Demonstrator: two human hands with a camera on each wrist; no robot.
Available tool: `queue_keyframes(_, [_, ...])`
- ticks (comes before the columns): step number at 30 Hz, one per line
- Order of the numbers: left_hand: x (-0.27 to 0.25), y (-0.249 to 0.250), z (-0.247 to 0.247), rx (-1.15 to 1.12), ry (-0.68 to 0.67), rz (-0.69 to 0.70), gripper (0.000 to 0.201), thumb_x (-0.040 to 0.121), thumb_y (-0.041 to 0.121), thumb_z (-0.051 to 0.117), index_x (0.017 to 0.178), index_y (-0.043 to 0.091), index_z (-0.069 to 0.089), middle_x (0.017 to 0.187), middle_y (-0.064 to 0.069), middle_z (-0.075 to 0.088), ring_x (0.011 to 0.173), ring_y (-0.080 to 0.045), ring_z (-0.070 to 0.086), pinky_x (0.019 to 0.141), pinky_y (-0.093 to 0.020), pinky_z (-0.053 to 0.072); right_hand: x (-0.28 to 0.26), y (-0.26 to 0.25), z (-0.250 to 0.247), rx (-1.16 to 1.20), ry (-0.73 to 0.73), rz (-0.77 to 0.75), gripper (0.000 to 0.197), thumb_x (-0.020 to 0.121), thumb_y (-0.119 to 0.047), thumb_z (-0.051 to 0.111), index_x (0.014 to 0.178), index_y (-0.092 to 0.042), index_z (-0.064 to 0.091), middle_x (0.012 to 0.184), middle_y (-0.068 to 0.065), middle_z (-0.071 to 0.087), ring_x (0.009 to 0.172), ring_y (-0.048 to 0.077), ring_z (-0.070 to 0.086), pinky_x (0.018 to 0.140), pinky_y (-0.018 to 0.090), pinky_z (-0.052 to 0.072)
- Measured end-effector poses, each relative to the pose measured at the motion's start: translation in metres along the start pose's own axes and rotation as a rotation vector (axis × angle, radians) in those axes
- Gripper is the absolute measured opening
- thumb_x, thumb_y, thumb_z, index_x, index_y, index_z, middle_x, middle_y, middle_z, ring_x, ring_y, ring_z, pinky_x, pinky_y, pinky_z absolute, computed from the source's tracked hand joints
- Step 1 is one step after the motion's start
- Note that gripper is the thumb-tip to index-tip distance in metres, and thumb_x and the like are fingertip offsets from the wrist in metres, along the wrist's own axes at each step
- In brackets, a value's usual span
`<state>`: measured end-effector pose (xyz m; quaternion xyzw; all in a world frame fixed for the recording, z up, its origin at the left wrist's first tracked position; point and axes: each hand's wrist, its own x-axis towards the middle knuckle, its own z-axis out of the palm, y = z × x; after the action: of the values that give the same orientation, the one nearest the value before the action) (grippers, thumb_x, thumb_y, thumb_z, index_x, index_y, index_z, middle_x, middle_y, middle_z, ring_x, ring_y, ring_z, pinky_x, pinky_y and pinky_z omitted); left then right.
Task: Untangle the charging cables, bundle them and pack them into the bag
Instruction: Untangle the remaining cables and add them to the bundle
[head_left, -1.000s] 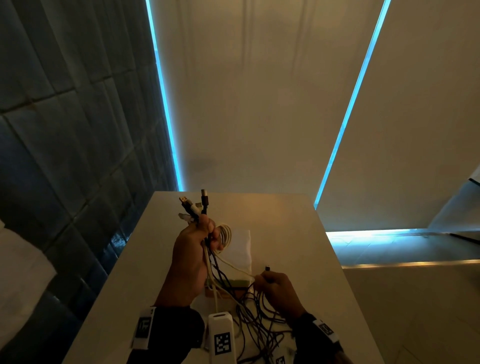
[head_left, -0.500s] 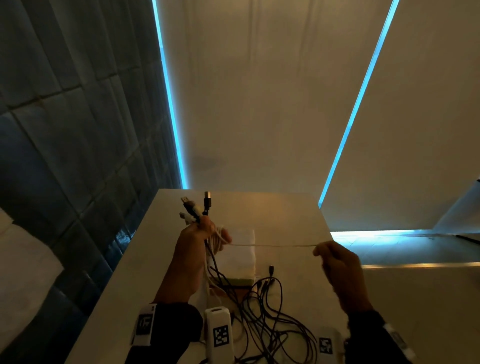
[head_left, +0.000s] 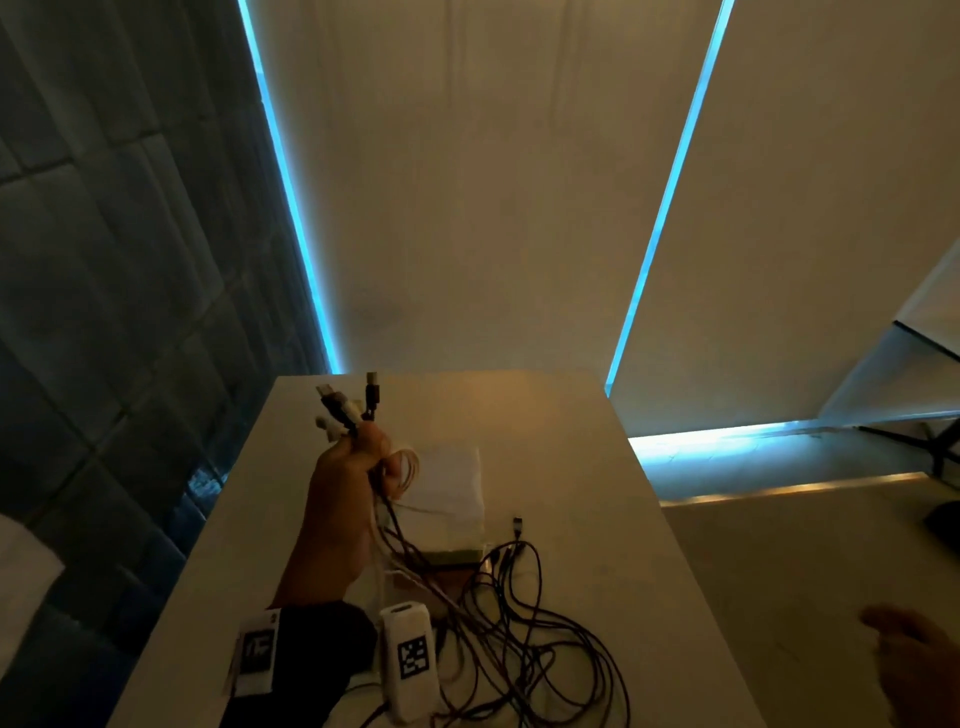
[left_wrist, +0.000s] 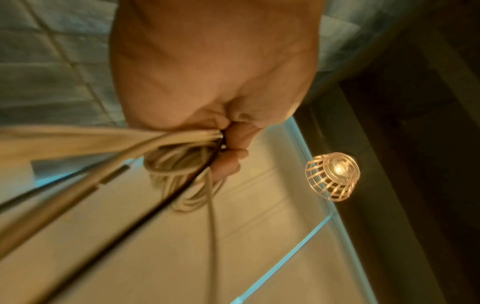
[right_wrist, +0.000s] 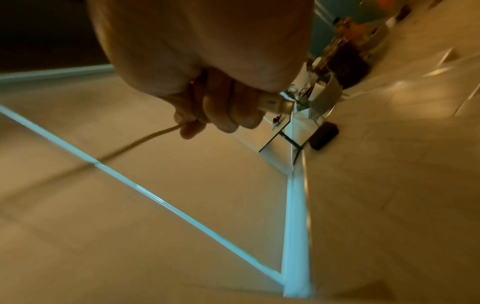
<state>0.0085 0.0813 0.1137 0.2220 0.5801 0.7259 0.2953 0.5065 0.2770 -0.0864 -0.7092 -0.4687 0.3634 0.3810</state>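
My left hand (head_left: 374, 452) is raised over the table and grips a bunch of charging cables just below their plugs (head_left: 348, 408), which stick up above the fist. A small white coil (head_left: 408, 467) hangs beside its thumb. In the left wrist view the hand (left_wrist: 228, 148) clamps white strands, the coil (left_wrist: 182, 174) and one dark cable (left_wrist: 168, 201). Dark cables (head_left: 519, 639) trail down into a loose tangle on the table. My right hand (right_wrist: 221, 115) grips a white cable (right_wrist: 155, 133) near its plug (right_wrist: 275, 102). It is low and off to the right (head_left: 883, 629). A pale flat bag (head_left: 452, 483) lies behind the tangle.
The pale table (head_left: 571, 441) is narrow, with a dark tiled wall on its left and open floor on its right. Blue light strips (head_left: 291, 208) run up the wall behind. A lit wire lamp (left_wrist: 333, 176) shows in the left wrist view.
My right hand took a white cable from the tangle, drew it taut to the right, then moved farther right and down past the table's edge. The left hand kept its raised grip.
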Motion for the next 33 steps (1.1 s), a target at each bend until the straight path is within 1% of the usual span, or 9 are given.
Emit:
queue_keyframes(3, [-0.005,-0.002,0.011,-0.258,-0.075,-0.072,0.038,0.102,0.02,0.034,0.065,0.011,0.039,0.05,0.001,0.04,0.043,-0.011,0.033,0.048,-0.023,0.033,0.0,0.006,-0.006,-0.116,-0.104,-0.021,0.035,0.062,-0.055,0.08,0.078,-0.023,0.079,0.062,-0.018,0.07,0.061,-0.006,0.063,0.066,0.017,0.049])
queue_keyframes(6, [-0.009,-0.007,0.031,-0.331,-0.132,-0.092,0.037,0.102,0.021,0.033,0.067,0.011,0.039,0.053,0.001,0.042,0.044,-0.01,0.034,0.047,-0.022,0.034,-0.034,-0.025,0.024,-0.453,-0.199,0.032,0.02,0.084,-0.01,0.066,0.096,0.005,0.072,0.119,0.029,0.062,0.11,0.034,0.056,0.103,0.045,0.033])
queue_keyframes(8, [-0.01,-0.009,0.038,-0.326,-0.145,-0.092,0.037,0.102,0.021,0.033,0.068,0.011,0.04,0.053,0.002,0.043,0.045,-0.011,0.035,0.049,-0.024,0.034,-0.046,-0.037,0.042,-0.609,-0.259,-0.064,0.043,0.088,-0.017,0.059,0.117,0.016,0.058,0.136,0.037,0.045,0.125,0.046,0.043,0.111,0.046,0.025])
queue_keyframes(11, [-0.009,-0.013,0.042,-0.34,-0.139,-0.106,0.037,0.102,0.023,0.033,0.068,0.01,0.041,0.054,0.002,0.044,0.044,-0.01,0.036,0.053,-0.027,0.031,-0.082,-0.084,0.07,-0.639,-0.317,-0.268,0.027,0.095,-0.009,0.054,0.117,0.003,0.065,0.122,0.02,0.062,0.118,0.037,0.053,0.101,0.04,0.037])
queue_keyframes(16, [-0.011,-0.013,0.047,-0.343,-0.153,-0.113,0.036,0.101,0.024,0.033,0.068,0.011,0.041,0.054,0.003,0.045,0.045,-0.009,0.036,0.052,-0.025,0.032,-0.166,-0.192,0.123,-0.156,-0.551,-0.639,0.018,0.093,-0.019,0.059,0.105,-0.022,0.072,0.103,-0.013,0.07,0.091,-0.01,0.062,0.074,0.001,0.042])
queue_keyframes(22, [-0.015,-0.009,0.048,-0.292,-0.148,-0.093,0.037,0.102,0.025,0.032,0.069,0.011,0.041,0.056,0.003,0.044,0.046,-0.009,0.037,0.049,-0.022,0.035,-0.233,-0.241,0.174,-0.009,-0.884,-0.872,0.017,0.093,-0.027,0.061,0.106,-0.024,0.072,0.099,-0.016,0.07,0.091,-0.002,0.063,0.078,0.015,0.049])
queue_keyframes(26, [-0.015,-0.005,0.043,-0.162,-0.133,-0.106,0.038,0.102,0.023,0.031,0.069,0.009,0.04,0.062,-0.005,0.043,0.051,-0.014,0.038,0.051,-0.022,0.035,-0.233,-0.248,0.181,0.022,-0.803,-0.965,0.013,0.091,-0.017,0.063,0.082,-0.016,0.073,0.076,-0.008,0.067,0.068,0.0,0.058,0.064,0.011,0.042])
queue_keyframes(30, [-0.021,-0.006,0.046,-0.056,-0.249,-0.173,0.036,0.102,0.024,0.035,0.07,0.009,0.046,0.055,0.0,0.059,0.052,-0.011,0.057,0.059,-0.026,0.046,-0.215,-0.251,0.164,-0.002,-0.553,-1.091,0.016,0.085,-0.008,0.065,0.076,-0.02,0.071,0.076,-0.015,0.064,0.075,0.0,0.06,0.066,0.008,0.043])
queue_keyframes(33, [-0.027,-0.006,0.048,0.063,-0.391,-0.186,0.035,0.101,0.023,0.034,0.072,0.009,0.045,0.059,-0.005,0.057,0.051,-0.015,0.051,0.053,-0.022,0.044,-0.197,-0.248,0.148,0.046,-0.426,-0.965,0.024,0.086,-0.002,0.065,0.074,-0.023,0.07,0.075,-0.02,0.066,0.083,-0.005,0.061,0.072,0.003,0.043])
